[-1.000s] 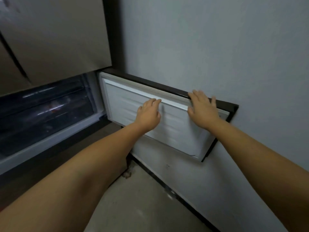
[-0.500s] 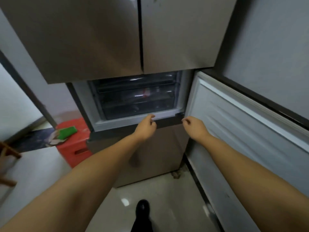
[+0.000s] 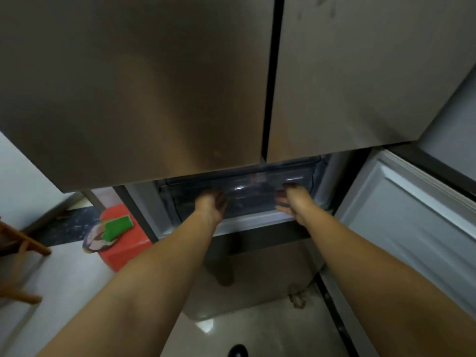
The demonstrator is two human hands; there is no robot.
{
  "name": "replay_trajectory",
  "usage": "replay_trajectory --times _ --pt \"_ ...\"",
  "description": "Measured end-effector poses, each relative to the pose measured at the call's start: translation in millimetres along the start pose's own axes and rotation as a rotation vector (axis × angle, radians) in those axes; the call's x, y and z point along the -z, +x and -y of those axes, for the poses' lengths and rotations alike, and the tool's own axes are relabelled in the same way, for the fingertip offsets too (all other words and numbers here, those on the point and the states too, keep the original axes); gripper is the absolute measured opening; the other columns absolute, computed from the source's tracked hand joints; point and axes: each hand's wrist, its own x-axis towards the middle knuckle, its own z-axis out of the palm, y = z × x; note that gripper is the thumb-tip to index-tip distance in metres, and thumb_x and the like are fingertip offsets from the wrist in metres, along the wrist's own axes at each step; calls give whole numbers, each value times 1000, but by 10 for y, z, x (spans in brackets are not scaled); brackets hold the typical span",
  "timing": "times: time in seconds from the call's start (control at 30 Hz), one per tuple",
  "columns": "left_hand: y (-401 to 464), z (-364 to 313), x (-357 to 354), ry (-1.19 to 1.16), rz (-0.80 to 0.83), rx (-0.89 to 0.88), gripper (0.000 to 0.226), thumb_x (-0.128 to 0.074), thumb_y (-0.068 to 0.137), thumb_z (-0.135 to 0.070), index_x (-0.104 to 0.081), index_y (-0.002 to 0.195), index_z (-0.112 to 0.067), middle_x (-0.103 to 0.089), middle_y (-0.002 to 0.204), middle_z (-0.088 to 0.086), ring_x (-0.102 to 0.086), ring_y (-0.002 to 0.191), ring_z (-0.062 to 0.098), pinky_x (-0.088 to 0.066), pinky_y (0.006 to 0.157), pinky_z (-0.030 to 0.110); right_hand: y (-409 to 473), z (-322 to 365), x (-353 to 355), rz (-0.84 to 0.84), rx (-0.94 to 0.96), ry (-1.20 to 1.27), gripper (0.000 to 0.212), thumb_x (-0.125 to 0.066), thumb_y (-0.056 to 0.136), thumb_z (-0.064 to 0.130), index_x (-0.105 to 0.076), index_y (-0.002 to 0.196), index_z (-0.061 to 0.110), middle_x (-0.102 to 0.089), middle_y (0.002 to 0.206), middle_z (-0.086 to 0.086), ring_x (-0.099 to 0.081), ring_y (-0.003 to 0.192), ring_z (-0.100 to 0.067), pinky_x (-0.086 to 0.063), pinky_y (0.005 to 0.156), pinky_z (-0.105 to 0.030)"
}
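A steel fridge (image 3: 154, 86) fills the view, its two upper doors closed. Below them the lower right compartment stands open, and its white-lined door (image 3: 412, 228) is swung out to the right. A clear plastic drawer (image 3: 252, 191) sits inside. My left hand (image 3: 211, 204) reaches to the drawer's front at its left; its fingertips are blurred and hidden behind the hand. My right hand (image 3: 291, 202) is at the drawer's right side, palm turned inward, fingers loosely spread and holding nothing.
A red stool (image 3: 123, 243) with a green sponge (image 3: 117, 226) on it stands left of the fridge. A wooden chair (image 3: 23, 243) is at the far left. The open door blocks the right side. My dark shoe (image 3: 238, 351) is on the pale floor.
Both hands left the open door, swung left to the compartment's lower edge, then moved up and in to the clear drawer. The view came closer to the fridge.
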Motion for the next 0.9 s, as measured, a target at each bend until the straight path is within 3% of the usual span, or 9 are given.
replay_trajectory --times 0.13,0.27,0.33,0.4,0.47,0.53,0.63,0.73,0.9 --pt "163 -69 -35 -218 -33 10 38 -16 90 10 -47 75 -6 -53 80 13 -52 68 26 -49 76 37 237 126 -172 -10 -35 424 39 -31 104 11 -37 142 6 -59 107 -13 -56 116 -33 -44 93 -44" --pt "187 -97 -56 -384 -32 15 43 -11 73 20 -48 73 0 -54 80 17 -55 85 33 -41 105 49 411 147 -253 10 -96 774 46 -25 107 24 -25 149 6 -40 147 -21 -41 135 -34 -33 109 -44" --pt "122 -113 -62 -392 -31 8 58 -11 66 22 -56 99 8 -59 104 23 -55 106 37 -38 106 49 451 155 -244 41 -123 827 48 -26 106 28 -23 151 10 -37 150 -20 -39 138 -33 -34 107 -44" --pt "104 -121 -74 -403 -28 -4 68 -6 81 20 -37 140 7 -42 143 24 -42 132 38 -37 102 53 454 180 -235 54 -124 761 46 -30 105 28 -32 147 8 -38 149 -20 -40 136 -34 -38 102 -44" --pt "73 -107 -64 -389 -26 -19 60 -6 92 14 -26 147 4 -32 151 22 -35 137 38 -33 103 54 450 171 -233 57 -116 686 35 -33 105 26 -49 131 9 -53 134 -22 -56 117 -34 -41 102 -45" --pt "69 -45 -31 -361 -35 -18 48 -11 98 7 -46 131 2 -49 132 21 -50 121 37 -36 104 48 399 133 -211 51 -110 647 24 -33 105 24 -53 106 11 -60 96 -17 -59 81 -27 -43 102 -49" --pt "54 97 26 -319 -45 -20 36 -17 99 4 -49 82 -4 -53 86 13 -56 85 28 -37 109 46 311 56 -98 47 -113 598 22 -32 105 22 -47 114 8 -59 91 -16 -61 95 -30 -46 97 -50" --pt "-54 158 63 -306 -70 -34 34 -21 98 2 -47 77 -5 -52 78 10 -56 75 22 -43 102 44 153 42 -33 36 -118 542 29 -27 105 20 -48 121 8 -56 123 -18 -52 124 -31 -45 93 -45" --pt "-360 317 142 -292 -103 -47 28 -28 98 3 -50 81 -2 -55 76 9 -58 70 18 -49 92 37 -87 -123 87 5 -128 451 37 -23 106 32 -46 87 11 -56 93 -10 -60 85 -21 -51 72 -36"
